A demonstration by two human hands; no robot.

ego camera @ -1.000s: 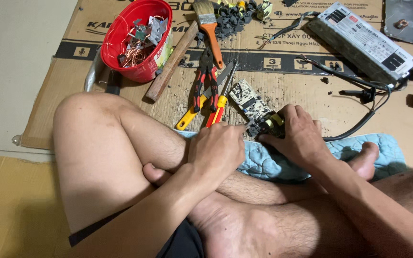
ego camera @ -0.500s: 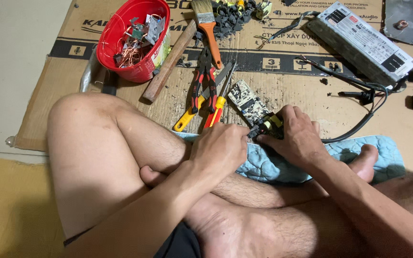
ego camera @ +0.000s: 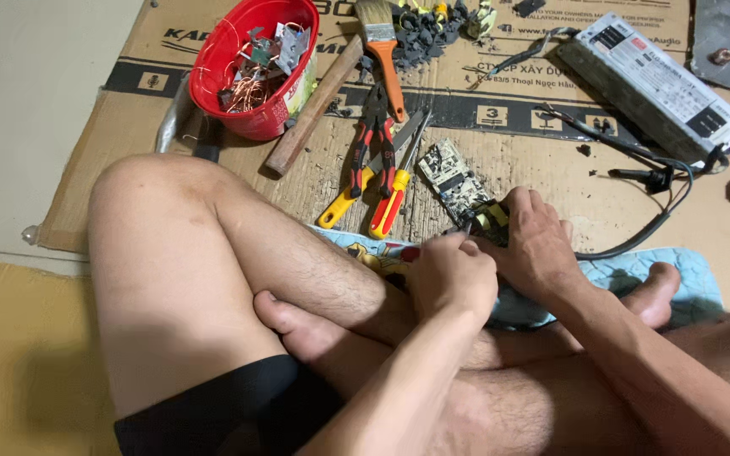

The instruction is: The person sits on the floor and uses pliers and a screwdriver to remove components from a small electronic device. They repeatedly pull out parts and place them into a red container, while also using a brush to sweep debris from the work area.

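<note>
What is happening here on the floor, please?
A person sits cross-legged on cardboard. Both hands meet over a circuit board: the right hand rests on its near end, and the left hand is closed beside it; whether it holds a tool cannot be seen. Pliers and a screwdriver lie just beyond, with a hammer, a brush and a red bowl of metal scraps. A grey power unit lies to the right.

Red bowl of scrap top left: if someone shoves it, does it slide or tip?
The red bowl looks like thin plastic, so probably light. It sits wide and low on the cardboard, so it would likely slide, not tip. The loose copper wire and metal scraps could shift or spill.
</note>
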